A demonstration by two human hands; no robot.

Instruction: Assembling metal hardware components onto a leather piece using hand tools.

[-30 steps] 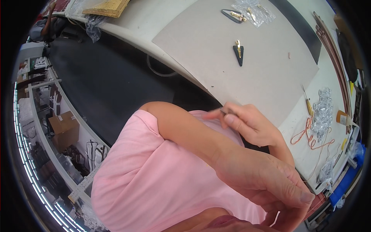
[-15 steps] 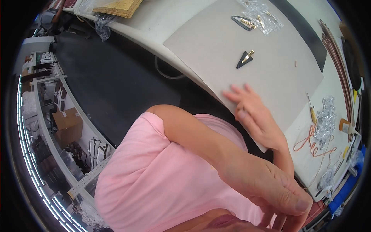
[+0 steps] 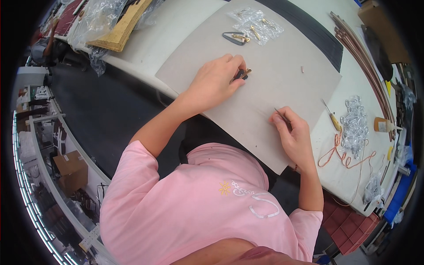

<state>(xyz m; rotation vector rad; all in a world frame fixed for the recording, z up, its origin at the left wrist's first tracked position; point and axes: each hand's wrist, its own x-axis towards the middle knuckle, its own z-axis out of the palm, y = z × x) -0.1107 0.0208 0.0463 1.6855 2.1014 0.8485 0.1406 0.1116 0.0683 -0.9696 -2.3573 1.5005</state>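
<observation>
My left hand (image 3: 214,83) reaches over the grey sheet (image 3: 274,79). Its thumb and fingers pinch a black triangular hair clip with a gold metal clasp (image 3: 247,71); most of the black part is hidden by the fingers. Nearer to me and to the right, my right hand (image 3: 295,136) is closed on a thin dark pointed object (image 3: 283,117), whose kind I cannot make out. A second black triangular clip with a gold clasp (image 3: 236,38) lies farther off on the sheet. Beside it is a clear plastic bag (image 3: 261,27) with gold clasps.
To the right lie a yellow-handled awl (image 3: 334,121), orange cord (image 3: 332,150), a heap of clear plastic pieces (image 3: 354,126) and a glue bottle (image 3: 383,125). Brown strips (image 3: 364,62) run along the table's far right. A yellow board (image 3: 117,35) rests at the far left.
My left hand has swung from the lower right across to the clip on the sheet and gripped it. My right hand, earlier with fingers spread, now pinches a thin dark object. The view has shifted.
</observation>
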